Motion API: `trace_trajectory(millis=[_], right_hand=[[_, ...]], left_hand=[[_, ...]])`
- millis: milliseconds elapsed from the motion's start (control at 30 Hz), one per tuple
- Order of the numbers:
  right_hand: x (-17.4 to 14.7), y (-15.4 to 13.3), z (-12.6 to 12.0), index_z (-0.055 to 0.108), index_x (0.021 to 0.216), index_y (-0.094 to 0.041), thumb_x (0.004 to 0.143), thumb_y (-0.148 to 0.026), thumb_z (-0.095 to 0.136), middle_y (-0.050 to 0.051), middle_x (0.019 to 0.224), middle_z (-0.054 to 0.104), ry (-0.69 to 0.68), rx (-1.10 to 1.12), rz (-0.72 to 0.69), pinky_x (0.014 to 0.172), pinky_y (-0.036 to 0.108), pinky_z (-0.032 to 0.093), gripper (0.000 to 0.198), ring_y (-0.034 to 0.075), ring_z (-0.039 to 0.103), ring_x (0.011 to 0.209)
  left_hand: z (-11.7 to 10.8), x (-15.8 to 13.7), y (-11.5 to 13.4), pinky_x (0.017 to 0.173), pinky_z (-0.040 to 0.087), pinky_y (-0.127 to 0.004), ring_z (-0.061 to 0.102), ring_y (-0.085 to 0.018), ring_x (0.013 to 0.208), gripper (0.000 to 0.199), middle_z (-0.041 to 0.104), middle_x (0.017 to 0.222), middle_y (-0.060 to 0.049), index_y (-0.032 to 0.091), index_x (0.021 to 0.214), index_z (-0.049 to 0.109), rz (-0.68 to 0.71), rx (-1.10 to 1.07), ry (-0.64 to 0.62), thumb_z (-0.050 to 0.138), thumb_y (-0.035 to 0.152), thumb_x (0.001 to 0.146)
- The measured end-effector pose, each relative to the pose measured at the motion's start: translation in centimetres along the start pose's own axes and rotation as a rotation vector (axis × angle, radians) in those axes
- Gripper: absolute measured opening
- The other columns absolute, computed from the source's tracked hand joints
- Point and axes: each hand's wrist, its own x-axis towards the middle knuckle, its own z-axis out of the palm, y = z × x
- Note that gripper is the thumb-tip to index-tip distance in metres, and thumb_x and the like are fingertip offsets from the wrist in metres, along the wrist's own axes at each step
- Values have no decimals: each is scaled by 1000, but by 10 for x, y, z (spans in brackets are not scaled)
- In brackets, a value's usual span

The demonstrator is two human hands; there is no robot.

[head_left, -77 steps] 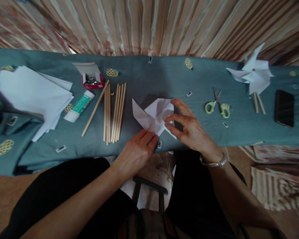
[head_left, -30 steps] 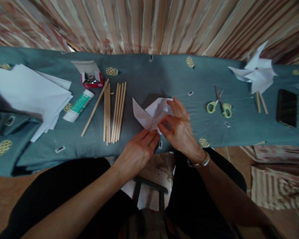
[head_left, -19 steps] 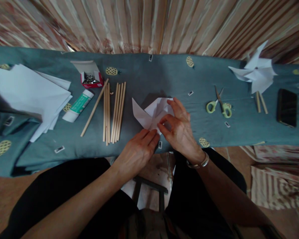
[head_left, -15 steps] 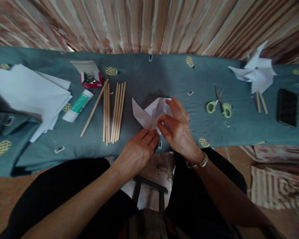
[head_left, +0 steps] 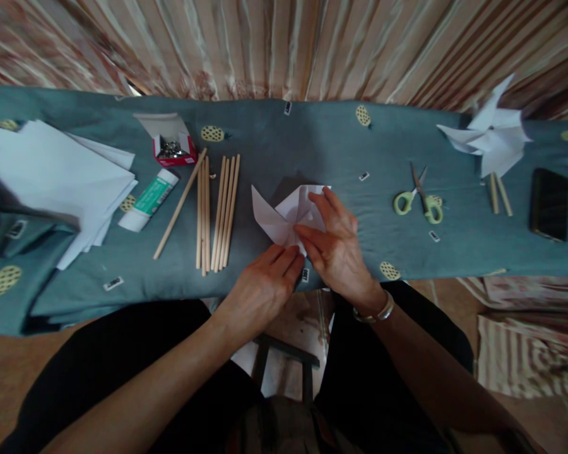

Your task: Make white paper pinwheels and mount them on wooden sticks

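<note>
A white paper pinwheel (head_left: 269, 219) with folded blades lies on the cloth in front of me, one pointed blade standing up at its left. My left hand (head_left: 269, 277) is closed on the pinwheel's near edge, its fingertips pressed together there. From the right, my right hand (head_left: 337, 247) grips the paper, with thumb and index finger near the centre and the other fingers over the right blade. Part of the paper is hidden beneath my fingers. Several wooden sticks (head_left: 224, 214) lie left of the pinwheel.
At the left are a stack of white paper (head_left: 71, 189), a glue stick (head_left: 149, 200) and an open red box (head_left: 173, 151) of small metal pieces. To the right lie green-handled scissors (head_left: 419, 195), a finished pinwheel (head_left: 497, 139) on sticks, and a black phone (head_left: 549, 205).
My right hand's fingers have shifted slightly left, the thumb and index finger closing in at the pinwheel's centre. My left hand stays in place.
</note>
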Motion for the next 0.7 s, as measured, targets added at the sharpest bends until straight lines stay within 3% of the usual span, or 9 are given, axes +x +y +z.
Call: trace_trajectory(millis=[333, 533, 700], right_hand=[[-5, -9, 6, 66, 113, -25, 101, -22, 37, 9, 155, 44, -90, -39, -6, 113, 53, 36, 31, 30, 23, 153], [-5, -14, 15, 54, 132, -27, 102, -16, 30, 6, 153, 49, -93, -16, -21, 121, 49, 28, 40, 22, 28, 152], [-5, -16, 17, 47, 140, -32, 101, -15, 29, 2, 152, 51, -125, 11, -32, 122, 46, 28, 47, 19, 29, 151]], left_hand=[[1, 0, 1, 92, 56, -40, 63, -27, 102, 29, 69, 115, -16, 4, 117, 63, -8, -11, 12, 56, 9, 90], [0, 0, 1, 91, 56, -39, 63, -27, 100, 25, 69, 110, -16, 4, 112, 65, -1, 4, 12, 57, 8, 89], [1, -2, 1, 90, 57, -38, 63, -27, 99, 22, 70, 110, -16, 5, 108, 66, 7, 10, 14, 56, 7, 89]])
